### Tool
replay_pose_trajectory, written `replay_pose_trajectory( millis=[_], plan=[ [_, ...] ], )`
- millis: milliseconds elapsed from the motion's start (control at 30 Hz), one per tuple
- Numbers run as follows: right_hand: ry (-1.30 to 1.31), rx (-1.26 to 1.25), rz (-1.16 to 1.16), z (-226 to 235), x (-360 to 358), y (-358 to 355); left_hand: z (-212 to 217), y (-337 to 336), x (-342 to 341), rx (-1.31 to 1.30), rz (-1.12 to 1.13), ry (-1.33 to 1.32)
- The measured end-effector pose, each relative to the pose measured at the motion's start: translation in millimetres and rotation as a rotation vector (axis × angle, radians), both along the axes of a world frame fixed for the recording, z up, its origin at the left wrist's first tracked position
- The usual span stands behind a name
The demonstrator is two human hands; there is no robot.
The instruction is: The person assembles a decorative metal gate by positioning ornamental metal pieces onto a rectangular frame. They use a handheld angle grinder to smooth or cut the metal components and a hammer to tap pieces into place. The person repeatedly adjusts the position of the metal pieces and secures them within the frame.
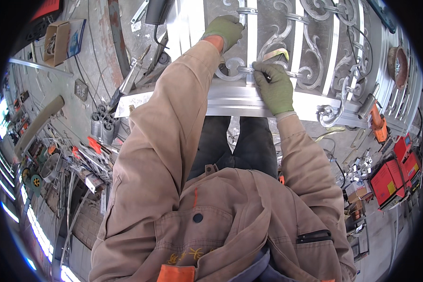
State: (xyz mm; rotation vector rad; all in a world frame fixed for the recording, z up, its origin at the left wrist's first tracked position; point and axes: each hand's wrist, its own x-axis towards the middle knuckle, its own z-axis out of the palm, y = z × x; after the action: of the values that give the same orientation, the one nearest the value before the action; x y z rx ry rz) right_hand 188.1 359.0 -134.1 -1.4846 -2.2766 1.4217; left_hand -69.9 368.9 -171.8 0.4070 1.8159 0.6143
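Observation:
A silver metal panel of white-lit bars and curled ornaments lies in front of me, its broad bottom rail (239, 99) crossing above my knees. My left hand (224, 32), in a green glove, is closed around a metal scroll (230, 70) left of an upright bar (252, 37). Its fingertips are partly hidden. My right hand (275, 87), gloved the same, has thumb and fingers pinched together by the small collar (245, 69) low on that bar. What the pinch holds cannot be made out. A curved yellow-edged strip (276, 54) lies just beyond it.
An orange power tool (377, 124) rests by the panel's right end, with a red machine (395, 175) farther right. On the left floor are an open cardboard box (56, 43), grey coils (103, 128) and scattered tools. A rusty round dish (398, 68) sits at far right.

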Motion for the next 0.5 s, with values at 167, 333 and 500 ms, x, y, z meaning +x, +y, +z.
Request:
replay_pose_trajectory(
  millis=[167,333,500],
  plan=[
    [-0.011,-0.003,0.013,-0.9,1.8,1.4,-8.6,-0.5,0.7,0.011,-0.068,0.064],
    [0.001,0.013,0.029,-3.0,1.7,1.0,-22.0,-3.2,-0.9,0.033,-0.161,0.192],
    [0.146,-0.169,-0.099,2.8,5.6,4.4,-33.9,-7.6,-3.4,0.076,-0.129,0.218]
  ],
)
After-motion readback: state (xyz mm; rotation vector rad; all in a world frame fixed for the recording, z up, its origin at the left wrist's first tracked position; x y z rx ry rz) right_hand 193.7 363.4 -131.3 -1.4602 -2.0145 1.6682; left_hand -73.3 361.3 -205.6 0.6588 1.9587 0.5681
